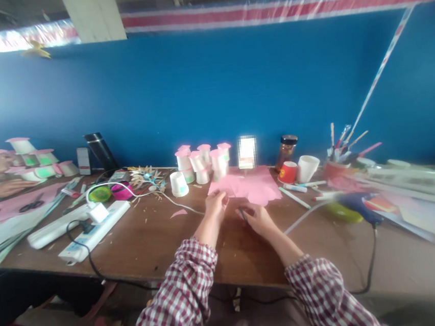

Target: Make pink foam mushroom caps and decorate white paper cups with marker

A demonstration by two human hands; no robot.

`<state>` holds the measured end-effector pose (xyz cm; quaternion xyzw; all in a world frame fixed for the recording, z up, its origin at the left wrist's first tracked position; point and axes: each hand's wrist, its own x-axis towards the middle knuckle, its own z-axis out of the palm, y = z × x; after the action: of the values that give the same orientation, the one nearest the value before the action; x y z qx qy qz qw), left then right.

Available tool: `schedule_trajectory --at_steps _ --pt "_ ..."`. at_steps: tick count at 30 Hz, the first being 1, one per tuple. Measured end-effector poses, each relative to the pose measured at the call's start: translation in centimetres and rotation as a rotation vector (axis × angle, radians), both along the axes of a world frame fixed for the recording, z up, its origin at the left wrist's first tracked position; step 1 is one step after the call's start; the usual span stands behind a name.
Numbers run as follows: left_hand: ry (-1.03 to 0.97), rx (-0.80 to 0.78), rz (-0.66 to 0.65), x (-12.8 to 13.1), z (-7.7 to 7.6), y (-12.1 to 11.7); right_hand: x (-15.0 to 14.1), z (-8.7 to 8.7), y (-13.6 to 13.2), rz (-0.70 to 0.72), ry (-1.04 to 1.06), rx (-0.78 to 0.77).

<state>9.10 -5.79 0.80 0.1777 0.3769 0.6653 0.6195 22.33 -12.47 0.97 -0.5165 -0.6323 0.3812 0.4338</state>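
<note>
A sheet of pink paper [258,182] with a wavy, cut front edge lies at the middle of the table. My left hand [216,205] is closed at its left front corner, thumb and fingers pinching the paper. To the right, my right hand [260,219] is closed around dark-handled scissors [242,214], just in front of the paper; their blades are hard to make out. Behind my left hand stand several stacked white paper cups with pink paper tops [219,162]. A plain white cup [179,184] sits left of them.
Power strips [93,234] and cables lie left. On the right are a red cup [287,172], a white cup [307,167], a jar [287,151], markers [295,197] and a blue glue gun [360,208]. Another person's hand [8,189] touches cups at far left.
</note>
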Motion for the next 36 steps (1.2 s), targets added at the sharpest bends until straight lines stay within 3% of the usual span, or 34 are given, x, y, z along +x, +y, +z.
schedule_trajectory --at_steps 14,28,36 --pt "-0.079 0.003 -0.018 0.1 0.4 -0.4 0.1 0.1 0.0 -0.016 -0.029 -0.020" --pt "-0.078 -0.030 -0.017 0.1 0.2 -0.2 0.5 -1.3 0.8 -0.035 -0.046 -0.012" --pt "-0.054 -0.032 -0.081 0.0 0.0 -0.1 0.2 -0.4 0.3 -0.038 -0.033 -0.063"
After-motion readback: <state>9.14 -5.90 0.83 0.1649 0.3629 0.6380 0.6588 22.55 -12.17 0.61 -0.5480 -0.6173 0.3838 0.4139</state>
